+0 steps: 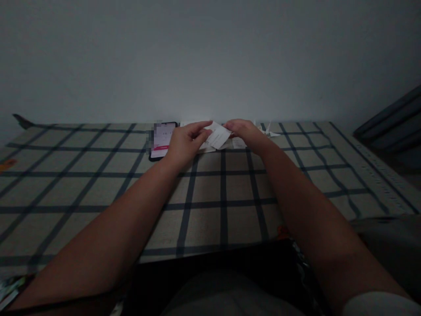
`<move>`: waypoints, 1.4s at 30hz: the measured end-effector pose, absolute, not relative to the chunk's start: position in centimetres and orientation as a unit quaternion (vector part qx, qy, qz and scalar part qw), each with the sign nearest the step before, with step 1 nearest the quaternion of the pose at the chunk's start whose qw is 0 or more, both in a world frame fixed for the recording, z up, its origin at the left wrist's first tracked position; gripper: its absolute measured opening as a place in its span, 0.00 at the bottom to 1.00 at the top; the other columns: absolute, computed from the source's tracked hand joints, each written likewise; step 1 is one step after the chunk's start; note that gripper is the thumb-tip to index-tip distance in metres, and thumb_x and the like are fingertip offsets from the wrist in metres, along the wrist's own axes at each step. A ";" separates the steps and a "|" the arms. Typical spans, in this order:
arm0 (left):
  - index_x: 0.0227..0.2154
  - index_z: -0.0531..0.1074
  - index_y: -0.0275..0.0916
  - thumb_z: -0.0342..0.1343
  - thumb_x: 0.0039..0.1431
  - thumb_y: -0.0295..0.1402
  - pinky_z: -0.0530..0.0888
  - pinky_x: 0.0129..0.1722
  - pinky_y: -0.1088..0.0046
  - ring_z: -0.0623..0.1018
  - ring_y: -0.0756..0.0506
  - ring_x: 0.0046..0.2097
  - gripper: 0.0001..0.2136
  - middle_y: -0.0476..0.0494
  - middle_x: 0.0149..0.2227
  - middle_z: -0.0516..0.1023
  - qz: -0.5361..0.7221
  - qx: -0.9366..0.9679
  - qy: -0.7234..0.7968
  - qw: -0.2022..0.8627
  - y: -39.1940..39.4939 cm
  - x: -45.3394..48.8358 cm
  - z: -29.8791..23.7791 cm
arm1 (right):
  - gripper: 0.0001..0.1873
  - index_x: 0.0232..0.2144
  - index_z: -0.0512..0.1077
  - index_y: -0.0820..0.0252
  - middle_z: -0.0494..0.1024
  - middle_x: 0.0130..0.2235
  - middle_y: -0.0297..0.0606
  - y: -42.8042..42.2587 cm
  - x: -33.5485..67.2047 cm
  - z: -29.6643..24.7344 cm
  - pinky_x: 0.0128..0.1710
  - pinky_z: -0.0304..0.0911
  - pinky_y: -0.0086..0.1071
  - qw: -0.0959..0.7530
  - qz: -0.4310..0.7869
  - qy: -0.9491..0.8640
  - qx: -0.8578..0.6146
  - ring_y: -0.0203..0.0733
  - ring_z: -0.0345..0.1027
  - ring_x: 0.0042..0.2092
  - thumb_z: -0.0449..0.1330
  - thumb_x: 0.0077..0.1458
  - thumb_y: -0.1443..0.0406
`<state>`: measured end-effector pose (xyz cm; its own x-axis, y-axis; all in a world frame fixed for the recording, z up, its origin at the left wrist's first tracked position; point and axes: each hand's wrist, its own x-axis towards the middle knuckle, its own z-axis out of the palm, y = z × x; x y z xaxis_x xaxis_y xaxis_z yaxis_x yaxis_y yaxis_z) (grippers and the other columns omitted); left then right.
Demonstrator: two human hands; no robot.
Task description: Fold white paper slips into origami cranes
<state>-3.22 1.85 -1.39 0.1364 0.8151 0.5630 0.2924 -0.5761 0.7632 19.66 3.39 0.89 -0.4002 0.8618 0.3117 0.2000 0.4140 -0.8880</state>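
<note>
Both hands meet at the far side of the cloth-covered table, close to the wall. Between them is a small white slip of paper (219,137) with faint print, tilted. My left hand (187,140) pinches its left edge between thumb and fingers. At the slip's upper right corner, my right hand (241,130) grips with closed fingers. More white paper (207,149) lies under the hands, partly hidden by them. Left of my left hand rests a phone (163,139) with a lit screen showing a pink band.
A checked tablecloth (207,188) covers the table. Crumpled or folded white paper (270,131) lies right of my right hand. A pale wall (210,61) rises directly behind. An orange item (7,164) sits at the far left, and dark slanted panels (394,125) stand at the right.
</note>
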 end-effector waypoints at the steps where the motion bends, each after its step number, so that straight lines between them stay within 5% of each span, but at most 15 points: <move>1: 0.51 0.85 0.40 0.66 0.59 0.36 0.77 0.43 0.70 0.83 0.46 0.38 0.17 0.42 0.38 0.87 0.534 0.709 0.386 0.250 1.7 -3.1 -1.3 | 0.22 0.30 0.76 0.60 0.74 0.31 0.35 3.5 19.7 0.8 0.38 0.63 0.33 0.411 0.394 -0.738 -0.362 0.39 0.66 0.36 0.67 0.54 0.46; 7: 0.61 0.79 0.39 0.69 0.54 0.36 0.71 0.32 0.74 0.73 0.51 0.28 0.30 0.50 0.27 0.79 0.520 0.676 0.380 0.358 1.3 -2.6 -0.8 | 0.13 0.31 0.74 0.59 0.68 0.28 0.30 3.6 19.8 0.5 0.31 0.54 0.31 0.416 0.359 -0.751 -0.366 0.36 0.59 0.32 0.68 0.53 0.56; 11: 0.46 0.85 0.36 0.73 0.49 0.40 0.68 0.30 0.74 0.72 0.50 0.28 0.21 0.49 0.27 0.77 0.462 0.692 0.391 0.393 1.4 -2.7 -0.8 | 0.15 0.33 0.77 0.60 0.67 0.26 0.29 3.3 19.4 0.6 0.31 0.56 0.32 0.412 0.340 -0.765 -0.358 0.35 0.59 0.30 0.70 0.52 0.54; 15: 0.34 0.82 0.36 0.73 0.49 0.42 0.72 0.33 0.72 0.76 0.48 0.32 0.15 0.45 0.30 0.81 0.449 0.680 0.400 0.419 1.3 -2.6 -0.9 | 0.22 0.40 0.78 0.58 0.77 0.37 0.36 4.2 19.0 0.2 0.40 0.68 0.35 0.486 0.287 -0.751 -0.342 0.40 0.70 0.39 0.72 0.53 0.48; 19: 0.32 0.76 0.38 0.74 0.46 0.38 0.77 0.36 0.72 0.79 0.49 0.33 0.15 0.48 0.32 0.81 0.525 0.597 0.396 0.460 1.3 -2.1 -1.1 | 0.31 0.46 0.76 0.53 0.78 0.43 0.37 5.2 19.1 -0.4 0.48 0.71 0.38 0.572 0.253 -0.700 -0.346 0.41 0.73 0.45 0.61 0.60 0.35; 25: 0.36 0.69 0.41 0.75 0.43 0.32 0.79 0.40 0.73 0.80 0.50 0.35 0.21 0.52 0.34 0.81 0.562 0.571 0.350 0.485 2.1 -1.7 -1.9 | 0.38 0.49 0.80 0.57 0.79 0.43 0.40 4.3 18.7 -0.7 0.40 0.69 0.35 0.493 0.228 -0.782 -0.306 0.43 0.72 0.43 0.71 0.49 0.36; 31: 0.45 0.67 0.44 0.76 0.42 0.35 0.79 0.45 0.70 0.84 0.46 0.44 0.29 0.49 0.39 0.82 0.551 0.601 0.291 0.501 2.7 -1.6 -2.6 | 0.21 0.45 0.84 0.56 0.81 0.40 0.40 4.1 18.8 -0.6 0.41 0.67 0.37 0.444 0.146 -0.838 -0.282 0.43 0.71 0.42 0.66 0.63 0.48; 36: 0.48 0.75 0.44 0.70 0.48 0.32 0.78 0.45 0.72 0.83 0.47 0.43 0.22 0.49 0.41 0.82 0.543 0.594 0.312 0.505 2.0 -1.8 -2.2 | 0.12 0.40 0.85 0.54 0.80 0.40 0.40 4.1 19.3 -0.3 0.49 0.66 0.42 0.420 0.107 -0.850 -0.300 0.46 0.71 0.44 0.64 0.65 0.56; 42: 0.49 0.80 0.48 0.67 0.54 0.39 0.78 0.42 0.72 0.82 0.45 0.44 0.18 0.49 0.43 0.80 0.545 0.567 0.368 0.497 1.8 -2.2 -2.2 | 0.15 0.46 0.85 0.51 0.74 0.42 0.41 4.3 19.2 -0.7 0.53 0.63 0.46 0.414 0.065 -0.857 -0.299 0.49 0.66 0.47 0.66 0.64 0.52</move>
<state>-2.15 1.78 -2.17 0.1356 0.9581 0.2522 -0.1246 -0.2361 0.9637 19.19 4.34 -0.65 -0.4789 0.5667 0.6704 0.4588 0.8127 -0.3593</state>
